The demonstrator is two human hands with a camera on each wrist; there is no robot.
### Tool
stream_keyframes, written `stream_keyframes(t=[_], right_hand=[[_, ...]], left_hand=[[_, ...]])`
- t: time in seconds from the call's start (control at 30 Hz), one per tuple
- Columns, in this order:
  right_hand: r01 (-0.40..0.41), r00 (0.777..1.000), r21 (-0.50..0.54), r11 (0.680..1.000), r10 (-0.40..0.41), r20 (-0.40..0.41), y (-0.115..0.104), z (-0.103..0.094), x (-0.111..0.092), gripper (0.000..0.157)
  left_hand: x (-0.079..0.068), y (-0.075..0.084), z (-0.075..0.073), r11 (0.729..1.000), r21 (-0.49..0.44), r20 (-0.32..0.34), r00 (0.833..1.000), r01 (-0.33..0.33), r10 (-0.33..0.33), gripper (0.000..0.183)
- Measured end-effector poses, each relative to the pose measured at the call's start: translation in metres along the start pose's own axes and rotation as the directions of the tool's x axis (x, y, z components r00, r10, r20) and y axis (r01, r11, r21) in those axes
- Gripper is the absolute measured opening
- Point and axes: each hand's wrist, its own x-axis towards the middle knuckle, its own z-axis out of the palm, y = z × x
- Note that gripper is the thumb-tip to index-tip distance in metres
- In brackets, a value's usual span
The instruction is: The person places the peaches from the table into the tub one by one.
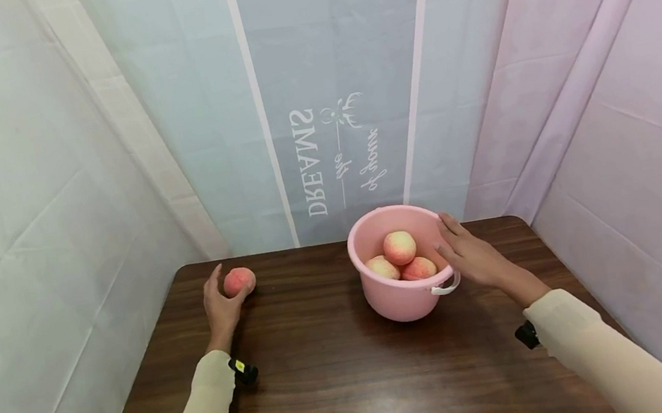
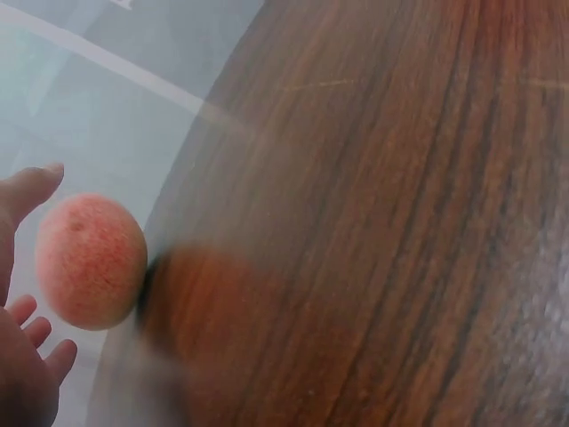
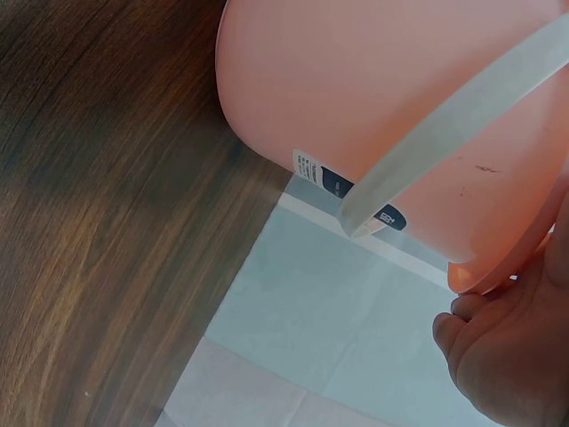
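On the left part of the table, my left hand (image 1: 223, 306) reaches around a pink-red peach (image 1: 240, 281), thumb on one side and fingers on the other. The left wrist view shows gaps between those fingers and the peach (image 2: 92, 261), which rests on the tabletop. My right hand (image 1: 473, 256) is at the right rim of a pink bucket (image 1: 401, 301), its thumb over the rim and its fingers along the outside. In the right wrist view, that hand (image 3: 511, 356) holds the rim beside the bucket's wall (image 3: 356, 80). Inside the bucket lie three peaches (image 1: 400, 248).
A white handle (image 1: 446, 287) hangs down the bucket's outside. Under everything is a dark brown wooden table (image 1: 331, 378). Behind its far edge hangs a grey-blue cloth (image 1: 337, 34) with lettering, and pale cloth walls (image 1: 17, 210) stand at both sides.
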Motion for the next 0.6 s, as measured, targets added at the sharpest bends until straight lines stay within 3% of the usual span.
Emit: stream_keyframes(t=[0.33, 0.6], right_hand=[[-0.012, 1.000, 0.020, 1.000, 0.012, 0.018, -0.002, 0.000, 0.003, 0.068], [-0.022, 1.000, -0.004, 1.000, 0.022, 0.020, -0.002, -0.001, 0.002, 0.067]], left_hand=[[-0.001, -0.019, -0.001, 0.996, -0.005, 0.011, 0.996, 0.090, -0.090, 0.095], [-0.002, -0.024, 0.004, 0.992, -0.023, 0.063, 0.990, 0.128, -0.126, 0.095]])
